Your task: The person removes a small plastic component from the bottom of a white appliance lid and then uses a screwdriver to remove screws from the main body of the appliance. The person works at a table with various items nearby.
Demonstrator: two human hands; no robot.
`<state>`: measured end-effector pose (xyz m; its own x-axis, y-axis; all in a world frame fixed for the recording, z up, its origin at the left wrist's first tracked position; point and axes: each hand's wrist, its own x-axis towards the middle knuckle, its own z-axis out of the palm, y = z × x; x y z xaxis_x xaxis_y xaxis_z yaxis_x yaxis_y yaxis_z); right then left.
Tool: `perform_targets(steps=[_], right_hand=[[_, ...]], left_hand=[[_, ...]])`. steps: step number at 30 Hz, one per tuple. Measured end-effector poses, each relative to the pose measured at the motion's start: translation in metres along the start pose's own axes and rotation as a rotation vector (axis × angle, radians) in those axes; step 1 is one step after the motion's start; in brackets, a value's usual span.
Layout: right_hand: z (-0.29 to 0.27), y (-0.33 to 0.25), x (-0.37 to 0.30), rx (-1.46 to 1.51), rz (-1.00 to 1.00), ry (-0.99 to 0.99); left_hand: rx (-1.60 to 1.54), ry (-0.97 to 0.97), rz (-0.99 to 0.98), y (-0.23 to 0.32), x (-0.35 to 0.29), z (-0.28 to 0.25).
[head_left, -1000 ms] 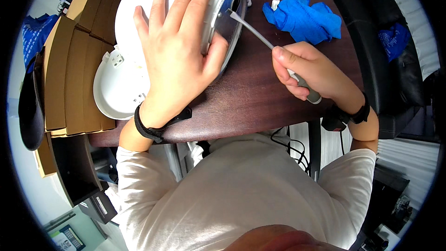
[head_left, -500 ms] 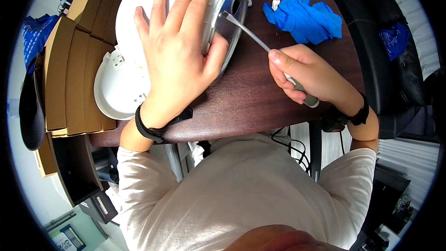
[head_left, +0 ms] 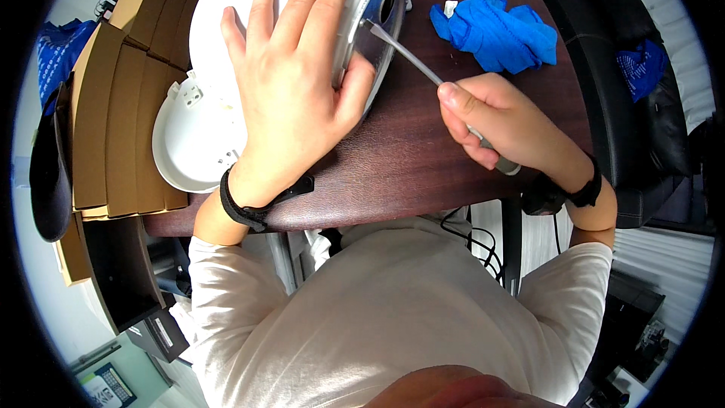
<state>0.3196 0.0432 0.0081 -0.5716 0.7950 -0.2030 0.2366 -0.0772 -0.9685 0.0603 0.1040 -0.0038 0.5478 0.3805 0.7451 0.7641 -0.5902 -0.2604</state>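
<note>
1. So I'm standing here watching, and the step in hand looks like screwdriver work on the end of a white plastic housing (head_left: 211,41). It's lying on the dark wooden table (head_left: 408,174), over toward the person's left and the far side.

2. Left hand (head_left: 291,102) is laid over the top of the housing, fingers spread, not clenched on anything. Thumb bends down toward the shiny end face (head_left: 375,39). Reads to me like bracing.

3. Right hand (head_left: 495,113) has its fingers wrapped round the handle of a screwdriver (head_left: 411,57), thumb on top pointing up the shaft. Proper grip, handle mostly hidden in the palm.

4. The tip is right at the edge of that end face, just below the dark oval opening (head_left: 388,4). Can't tell from here whether it's seated in a screw or just touching the rim, too small.

5. My take on the next move: it calls for the tip lined up squarely with whatever it's meeting, plus steady pressure, while the left palm takes the push. The shaft comes in slanted, so slipping seems the main risk, and that left thumb is near.

6. Round white cover (head_left: 185,147) sits beside the housing, blue cloth (head_left: 495,30) well apart on the right.
</note>
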Motion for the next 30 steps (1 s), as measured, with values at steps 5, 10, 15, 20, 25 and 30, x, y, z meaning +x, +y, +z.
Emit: perform_targets(steps=[5, 10, 15, 20, 25, 30], right_hand=[[-0.012, -0.001, 0.007, -1.364, -0.518, 0.617], [-0.027, -0.024, 0.001, -1.485, -0.596, 0.618], [-0.022, -0.007, -0.007, -0.406, -0.271, 0.268], [-0.007, 0.004, -0.002, 0.064, 0.014, 0.001], [-0.003, 0.004, 0.003, 0.115, 0.032, -0.044], [0.0, 0.008, 0.004, 0.111, 0.029, -0.041]], left_hand=[[-0.006, -0.013, 0.007, -0.003, 0.003, 0.0], [-0.101, -0.18, -0.246, 0.035, 0.019, -0.035], [-0.116, -0.152, -0.238, 0.035, 0.018, -0.033], [0.005, -0.027, -0.003, 0.0, 0.001, -0.003], [-0.002, -0.026, -0.011, 0.002, -0.001, -0.004], [-0.002, -0.033, -0.006, 0.001, 0.001, -0.005]])
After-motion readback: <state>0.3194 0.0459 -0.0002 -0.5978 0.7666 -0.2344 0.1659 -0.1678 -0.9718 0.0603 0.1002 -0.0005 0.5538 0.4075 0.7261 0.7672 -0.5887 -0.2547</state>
